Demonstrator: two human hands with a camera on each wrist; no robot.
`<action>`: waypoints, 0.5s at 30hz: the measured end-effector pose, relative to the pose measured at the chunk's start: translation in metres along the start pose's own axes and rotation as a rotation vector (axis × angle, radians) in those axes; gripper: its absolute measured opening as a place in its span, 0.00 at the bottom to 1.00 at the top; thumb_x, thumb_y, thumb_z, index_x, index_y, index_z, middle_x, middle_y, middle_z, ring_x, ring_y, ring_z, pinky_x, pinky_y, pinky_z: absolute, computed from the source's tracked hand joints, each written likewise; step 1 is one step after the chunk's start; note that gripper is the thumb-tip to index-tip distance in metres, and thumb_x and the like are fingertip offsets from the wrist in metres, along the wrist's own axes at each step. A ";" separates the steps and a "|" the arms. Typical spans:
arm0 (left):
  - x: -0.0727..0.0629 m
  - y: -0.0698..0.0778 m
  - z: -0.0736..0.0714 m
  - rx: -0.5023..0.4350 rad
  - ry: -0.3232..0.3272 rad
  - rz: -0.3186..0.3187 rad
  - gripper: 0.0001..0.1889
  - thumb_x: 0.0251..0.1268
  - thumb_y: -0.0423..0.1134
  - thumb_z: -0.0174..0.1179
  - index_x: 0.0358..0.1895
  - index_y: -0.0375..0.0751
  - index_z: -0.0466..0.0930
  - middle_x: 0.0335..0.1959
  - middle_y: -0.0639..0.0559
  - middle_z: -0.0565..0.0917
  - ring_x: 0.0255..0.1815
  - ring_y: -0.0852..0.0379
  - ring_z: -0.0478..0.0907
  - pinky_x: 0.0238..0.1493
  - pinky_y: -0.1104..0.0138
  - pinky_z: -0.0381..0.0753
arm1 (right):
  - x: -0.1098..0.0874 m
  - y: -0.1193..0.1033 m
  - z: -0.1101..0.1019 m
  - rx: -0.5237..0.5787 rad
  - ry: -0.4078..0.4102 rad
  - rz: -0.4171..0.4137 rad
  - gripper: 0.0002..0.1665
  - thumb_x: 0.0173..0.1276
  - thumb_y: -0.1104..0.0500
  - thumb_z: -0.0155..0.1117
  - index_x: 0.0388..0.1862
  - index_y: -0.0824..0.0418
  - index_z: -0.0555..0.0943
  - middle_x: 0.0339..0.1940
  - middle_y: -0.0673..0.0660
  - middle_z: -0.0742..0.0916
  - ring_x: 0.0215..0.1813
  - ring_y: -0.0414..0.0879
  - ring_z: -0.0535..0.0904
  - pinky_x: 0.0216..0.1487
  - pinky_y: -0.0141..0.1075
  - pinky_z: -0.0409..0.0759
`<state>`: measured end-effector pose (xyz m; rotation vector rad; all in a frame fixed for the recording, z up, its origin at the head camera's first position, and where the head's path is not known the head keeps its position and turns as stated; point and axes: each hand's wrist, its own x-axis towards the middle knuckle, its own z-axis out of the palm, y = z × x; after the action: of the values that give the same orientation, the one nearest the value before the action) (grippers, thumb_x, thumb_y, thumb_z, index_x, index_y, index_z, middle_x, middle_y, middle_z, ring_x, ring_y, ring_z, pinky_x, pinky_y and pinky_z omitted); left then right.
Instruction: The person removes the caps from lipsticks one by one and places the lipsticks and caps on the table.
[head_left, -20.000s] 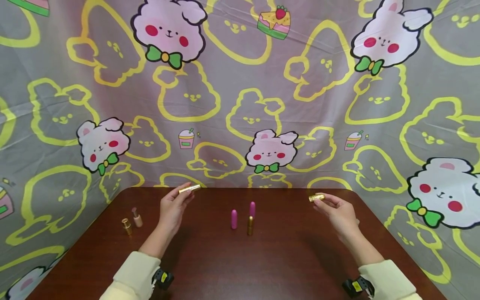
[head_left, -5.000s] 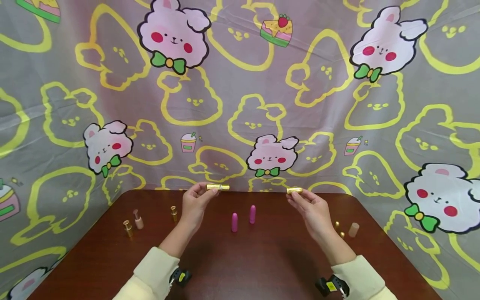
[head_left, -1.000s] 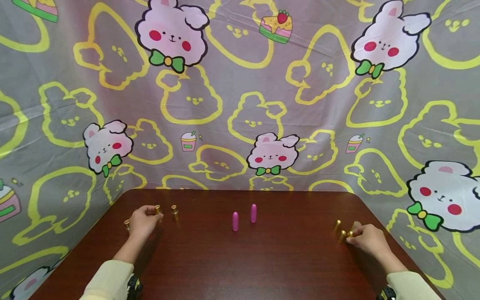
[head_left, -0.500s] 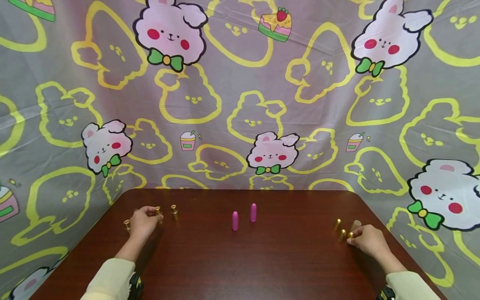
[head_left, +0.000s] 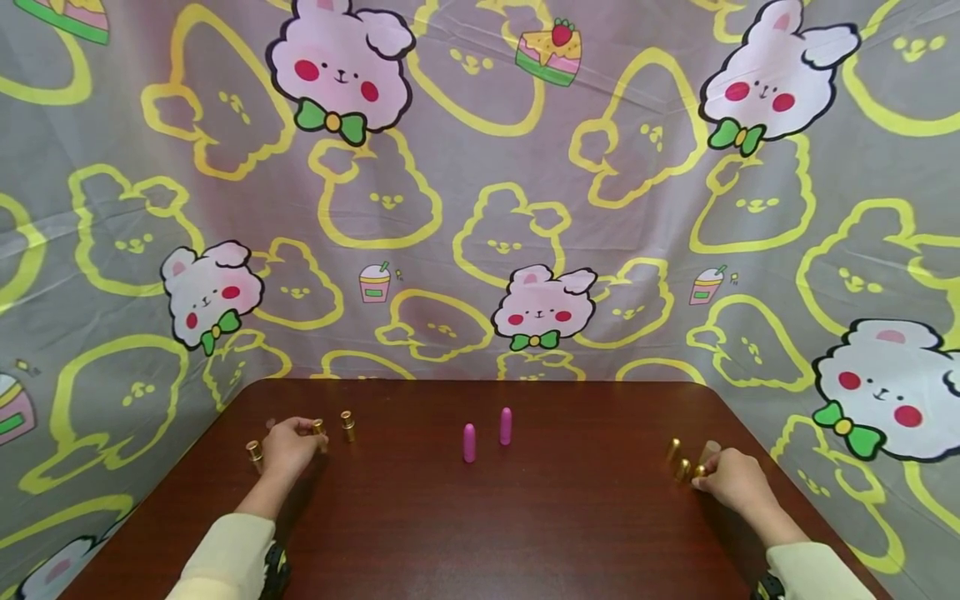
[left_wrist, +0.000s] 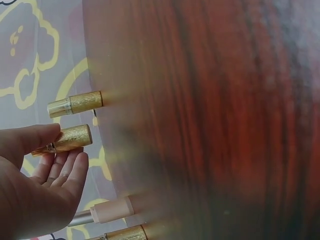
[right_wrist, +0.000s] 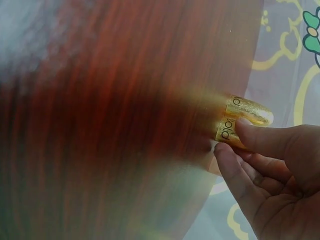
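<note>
At the table's left, my left hand (head_left: 288, 447) pinches an uncapped gold lipstick tube (left_wrist: 75, 137) between thumb and fingers, its base at the tabletop. Another gold lipstick tube (head_left: 347, 426) stands to its right. A nude-pink lipstick (left_wrist: 112, 210) is partly hidden behind this hand, and a further gold lipstick tube (head_left: 255, 454) stands left of it. Across the table, my right hand (head_left: 738, 483) pinches a gold lipstick cap (right_wrist: 227, 131) low at the tabletop. Close by are two more gold caps (head_left: 674, 448) and a beige cap (head_left: 708, 451), partly covered by the hand.
Two closed magenta lipsticks, a nearer one (head_left: 469, 443) and a farther one (head_left: 506, 426), stand upright mid-table. The brown wooden table (head_left: 480, 525) ends at a patterned curtain (head_left: 420, 167) behind and on both sides.
Since 5 s ago both hands have moved apart from the middle, the left setting down a gold tube, the right a gold cap. The gold lipstick seen mid-table 20 s ago is gone from there.
</note>
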<state>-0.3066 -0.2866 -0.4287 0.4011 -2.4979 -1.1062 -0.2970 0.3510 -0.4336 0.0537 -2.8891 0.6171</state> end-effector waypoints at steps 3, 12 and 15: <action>0.000 -0.001 0.001 -0.006 -0.007 0.005 0.14 0.50 0.32 0.68 0.38 0.26 0.81 0.33 0.35 0.85 0.39 0.34 0.77 0.37 0.52 0.71 | 0.000 0.000 0.001 0.001 0.006 -0.007 0.17 0.51 0.63 0.75 0.12 0.58 0.75 0.11 0.46 0.71 0.19 0.44 0.65 0.23 0.37 0.62; 0.003 -0.005 0.008 -0.014 -0.021 0.034 0.13 0.46 0.28 0.68 0.36 0.24 0.81 0.31 0.37 0.85 0.40 0.34 0.76 0.42 0.51 0.71 | -0.002 0.000 0.001 0.007 0.016 -0.009 0.19 0.50 0.63 0.75 0.09 0.56 0.73 0.09 0.45 0.69 0.18 0.43 0.64 0.22 0.36 0.61; 0.003 -0.006 0.008 -0.015 -0.028 0.036 0.13 0.46 0.27 0.68 0.36 0.23 0.81 0.31 0.35 0.84 0.41 0.32 0.75 0.45 0.48 0.69 | -0.002 0.000 0.001 0.008 0.018 -0.014 0.21 0.50 0.63 0.75 0.08 0.56 0.72 0.09 0.44 0.67 0.18 0.42 0.63 0.22 0.35 0.59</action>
<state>-0.3121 -0.2863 -0.4376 0.3374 -2.5094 -1.1228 -0.2950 0.3503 -0.4344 0.0690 -2.8670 0.6231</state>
